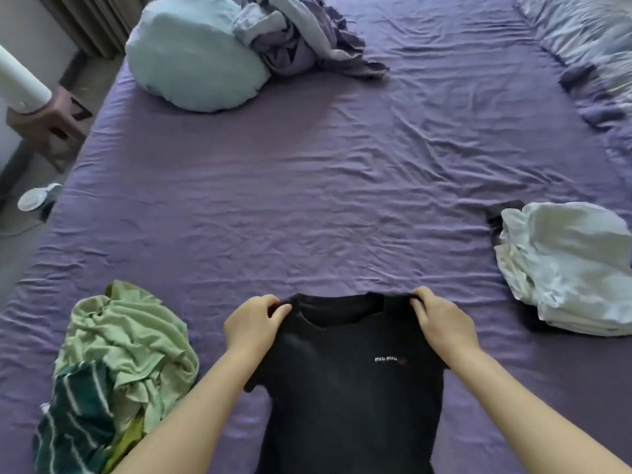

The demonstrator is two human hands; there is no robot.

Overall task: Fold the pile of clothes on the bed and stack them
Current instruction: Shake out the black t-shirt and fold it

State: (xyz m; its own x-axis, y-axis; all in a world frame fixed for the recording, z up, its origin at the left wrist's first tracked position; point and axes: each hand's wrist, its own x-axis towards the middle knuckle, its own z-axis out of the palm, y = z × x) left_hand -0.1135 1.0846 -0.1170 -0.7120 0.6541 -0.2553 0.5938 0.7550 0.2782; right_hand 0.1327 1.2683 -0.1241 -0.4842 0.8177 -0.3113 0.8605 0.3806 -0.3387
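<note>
both hands point(254, 323) point(441, 319) pinch black "miu miu" t-shirt point(349, 388).

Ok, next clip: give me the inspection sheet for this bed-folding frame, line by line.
Surface: purple bed sheet, wrinkled.
Job's things: black T-shirt lying flat, front up, collar away from the person; unfolded green clothes with a striped garment at the left; white folded stack at the right on something dark.
Clutter: pale pillow and crumpled grey-purple bedding at the far side; a rumpled quilt at the far right.
Grips: left hand and right hand each pinch a shoulder of the T-shirt.
Cables: a thin cord on the floor, left.
Surroundings: wooden stool, curtain, a small round white device on the floor.
</note>
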